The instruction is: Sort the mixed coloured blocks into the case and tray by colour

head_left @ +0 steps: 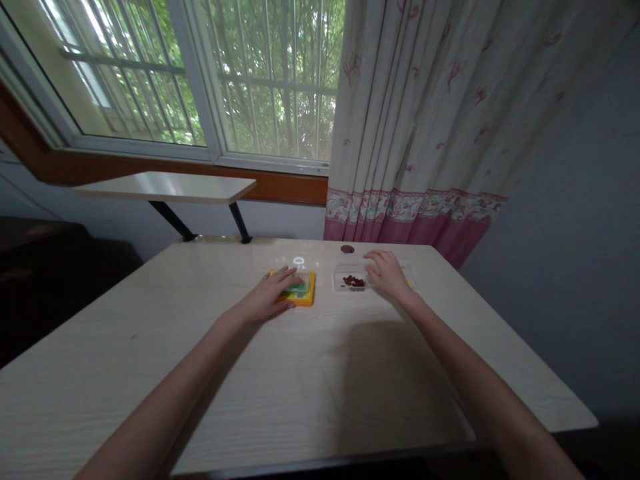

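Note:
My left hand (pixel 270 293) lies over the left side of a yellow box (pixel 307 298), its thumb at the near edge and its fingers across the top. Within the yellow rim is a clear cover or tray (pixel 302 280) with something green under it; the details are too small to make out. To the right, a clear plastic container (pixel 340 279) holds several small dark red pieces (pixel 354 283). My right hand (pixel 387 272) is at that container's right side, fingers bent and apart from the thumb, with nothing visible between them. Whether it touches the container I cannot tell.
Past my right hand another clear container (pixel 411 272) with a bit of yellow is partly hidden. A round cable hole (pixel 347 249) is near the back edge of the pale wooden table (pixel 280 373). A raised shelf (pixel 175 187) stands back left; a curtain (pixel 400 133) hangs behind.

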A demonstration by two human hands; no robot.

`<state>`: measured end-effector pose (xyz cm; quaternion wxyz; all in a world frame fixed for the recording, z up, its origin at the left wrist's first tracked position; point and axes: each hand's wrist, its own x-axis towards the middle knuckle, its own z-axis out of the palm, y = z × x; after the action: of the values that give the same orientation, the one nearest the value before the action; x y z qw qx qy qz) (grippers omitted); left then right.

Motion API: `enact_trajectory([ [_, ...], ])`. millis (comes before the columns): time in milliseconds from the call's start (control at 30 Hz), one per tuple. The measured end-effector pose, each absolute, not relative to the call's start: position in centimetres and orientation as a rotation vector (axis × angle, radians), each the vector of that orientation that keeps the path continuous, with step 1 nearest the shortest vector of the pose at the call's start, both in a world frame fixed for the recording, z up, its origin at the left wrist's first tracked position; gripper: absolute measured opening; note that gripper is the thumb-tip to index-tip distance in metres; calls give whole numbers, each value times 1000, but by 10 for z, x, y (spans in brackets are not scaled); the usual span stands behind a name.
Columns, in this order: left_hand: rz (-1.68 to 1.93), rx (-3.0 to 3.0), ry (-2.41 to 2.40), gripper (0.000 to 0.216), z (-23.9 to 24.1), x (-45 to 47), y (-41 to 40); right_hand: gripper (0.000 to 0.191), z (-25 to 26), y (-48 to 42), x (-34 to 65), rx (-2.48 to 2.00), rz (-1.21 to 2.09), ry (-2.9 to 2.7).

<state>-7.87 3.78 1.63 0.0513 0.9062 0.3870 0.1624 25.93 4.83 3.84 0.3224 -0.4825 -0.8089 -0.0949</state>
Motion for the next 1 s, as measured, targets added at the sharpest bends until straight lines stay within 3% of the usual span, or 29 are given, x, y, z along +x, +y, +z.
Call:
enact_trajectory([
  [200,491,2756,1289,54,27,-75,27,41,34,71,251,-1444,-406,-2173],
  [300,627,2782,1327,54,36,-74,22,31,33,69,251,-1425,-439,-2217],
  [433,866,2802,1275,32,48,-61,14,21,34,54,252,-1347,-448,-2243],
  [667,973,2574,1043,24,52,-16,-20,24,23,10,249,-1218,-326,-2283],
  [1000,973,2360,948,24,13,-2,-39,20,-6,-45,248,-1020,-7,-2226],
])
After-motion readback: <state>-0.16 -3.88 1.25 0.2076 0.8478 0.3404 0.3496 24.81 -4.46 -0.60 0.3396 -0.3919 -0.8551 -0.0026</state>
